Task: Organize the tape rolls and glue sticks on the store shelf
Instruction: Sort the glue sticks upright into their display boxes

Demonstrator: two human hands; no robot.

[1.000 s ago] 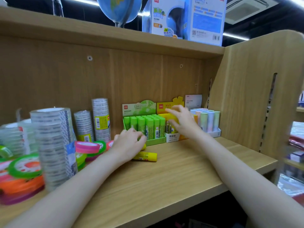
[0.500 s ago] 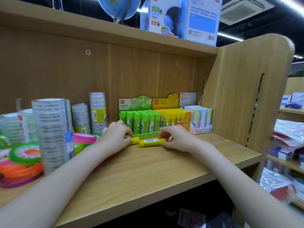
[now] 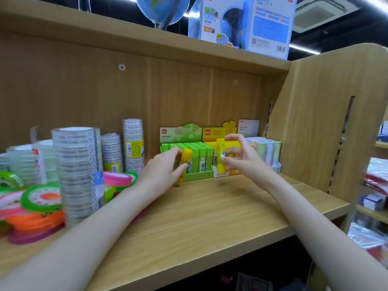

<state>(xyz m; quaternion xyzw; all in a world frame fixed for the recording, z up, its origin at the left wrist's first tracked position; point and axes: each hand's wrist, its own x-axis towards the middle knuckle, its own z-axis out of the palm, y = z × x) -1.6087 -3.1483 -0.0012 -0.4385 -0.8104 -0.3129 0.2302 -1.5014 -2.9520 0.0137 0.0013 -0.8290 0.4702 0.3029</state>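
Observation:
My left hand (image 3: 162,172) grips a yellow glue stick (image 3: 184,164) held nearly upright in front of the green glue-stick box (image 3: 199,175). My right hand (image 3: 241,159) pinches a second yellow glue stick (image 3: 220,156), upright before the yellow glue-stick box (image 3: 218,133). Green sticks fill the green box. A white box of pastel glue sticks (image 3: 266,152) stands at the right. Tall stacks of clear tape rolls (image 3: 77,171) and flat coloured tape rolls (image 3: 39,198) crowd the left of the wooden shelf (image 3: 199,217).
The shelf's wooden side panel (image 3: 327,127) rises at the right. A globe (image 3: 162,9) and a blue globe box (image 3: 241,22) stand on the upper shelf. Further shelves with packaged goods (image 3: 375,185) lie beyond the right edge.
Both yellow glue sticks lay on the shelf half a second ago. Each hand has since lifted one and turned it upright in front of the boxes.

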